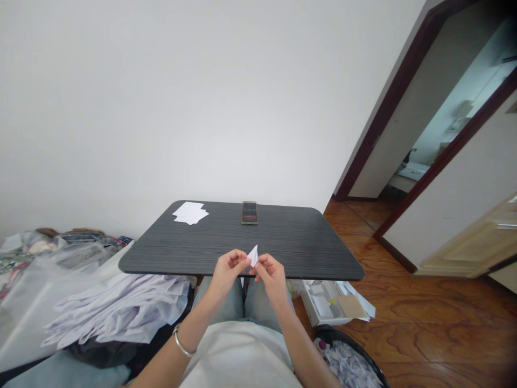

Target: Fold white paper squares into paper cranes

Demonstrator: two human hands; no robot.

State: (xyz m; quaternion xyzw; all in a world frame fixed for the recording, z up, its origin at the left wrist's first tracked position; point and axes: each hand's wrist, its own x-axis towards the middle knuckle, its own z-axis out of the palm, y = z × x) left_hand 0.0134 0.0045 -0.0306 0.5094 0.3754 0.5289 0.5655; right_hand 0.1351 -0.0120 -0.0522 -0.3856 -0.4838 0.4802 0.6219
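Observation:
Between both hands, above the near edge of the dark table (291, 237), is a small piece of folded white paper (253, 255) with a pointed tip facing up. My left hand (231, 269) pinches its left side between thumb and fingers. At its lower right, my right hand (271, 271) is closed on the same paper. Fingers cover the lower part of the folds. Toward the table's back left lie several loose sheets of white paper (190, 212), overlapping each other.
A phone (249, 213) is at the table's back edge, near the white wall (242, 97). Folded white cloth (121, 307) is heaped at left. On the wooden floor at right are a white box (323, 304) and a black-rimmed bin (355, 361) full of paper pieces.

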